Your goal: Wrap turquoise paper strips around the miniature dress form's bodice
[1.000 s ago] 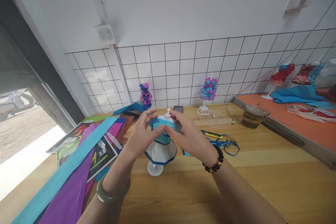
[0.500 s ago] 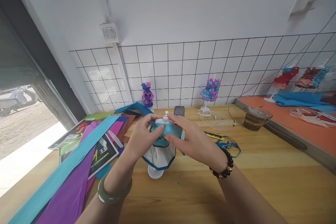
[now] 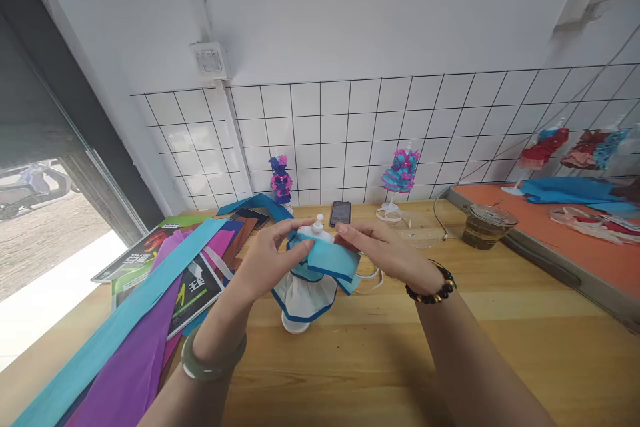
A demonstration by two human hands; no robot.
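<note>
A small white dress form (image 3: 317,227) wears a light blue top and a white skirt (image 3: 305,297) edged in dark blue. Its round white base (image 3: 295,324) rests on the table. My left hand (image 3: 270,260) is closed around the form's left side, thumb pressing the light blue cloth at the chest. A light blue cloth strip (image 3: 333,259) with a dark blue edge wraps across the front and hangs out to the right. My right hand (image 3: 377,247) pinches that strip at its upper edge, beside the form's shoulder. A white cord (image 3: 371,277) shows below my right hand.
Coloured cloth strips (image 3: 150,300) and magazines (image 3: 195,293) lie at left. By the wall stand two dressed forms (image 3: 281,180), (image 3: 400,173) and a phone (image 3: 341,213). A cup of brown liquid (image 3: 487,227) stands beside an orange board (image 3: 575,207) at right.
My right hand has moved up and right, pulling the light blue strip's end outward from the form. The yellow cutter and blue cord near my right hand no longer show. My left hand barely moved.
</note>
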